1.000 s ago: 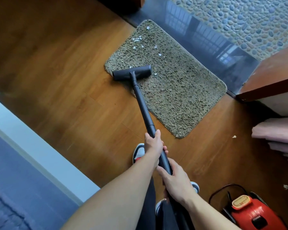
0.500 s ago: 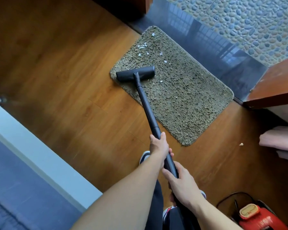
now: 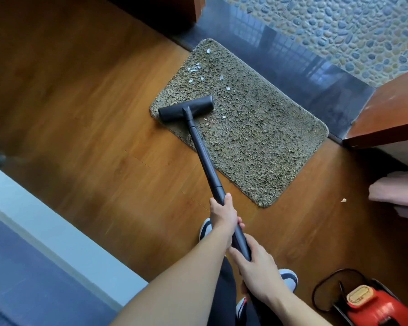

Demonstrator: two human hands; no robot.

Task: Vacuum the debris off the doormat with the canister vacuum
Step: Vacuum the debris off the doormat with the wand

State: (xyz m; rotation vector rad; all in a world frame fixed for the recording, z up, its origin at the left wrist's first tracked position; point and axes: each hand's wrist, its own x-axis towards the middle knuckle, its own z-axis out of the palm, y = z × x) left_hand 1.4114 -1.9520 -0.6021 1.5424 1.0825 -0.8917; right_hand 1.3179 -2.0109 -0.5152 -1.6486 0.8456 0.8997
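A shaggy olive doormat [image 3: 257, 147] lies on the wooden floor beside a dark threshold. White debris flakes [image 3: 196, 68] are scattered over its far left part, and a few small bits lie near the nozzle. The black vacuum nozzle [image 3: 186, 108] rests on the mat's left edge, below the flakes. Its black wand [image 3: 204, 158] runs back to me. My left hand [image 3: 223, 216] grips the wand higher up, and my right hand [image 3: 259, 271] grips it lower down, near my legs. The red canister vacuum [image 3: 377, 307] sits on the floor at the bottom right.
A dark polished threshold [image 3: 292, 64] and pebble flooring [image 3: 339, 27] lie beyond the mat. A wooden door edge [image 3: 386, 118] stands at right, with pink fabric [image 3: 396, 189] below it. One flake [image 3: 343, 200] lies on the floor. A white and blue bed edge [image 3: 45, 231] runs along the left.
The nozzle has stayed at the mat's left edge while the camera view shifted, so the mat sits lower and more to the right in view. Both hands keep their grip on the wand.
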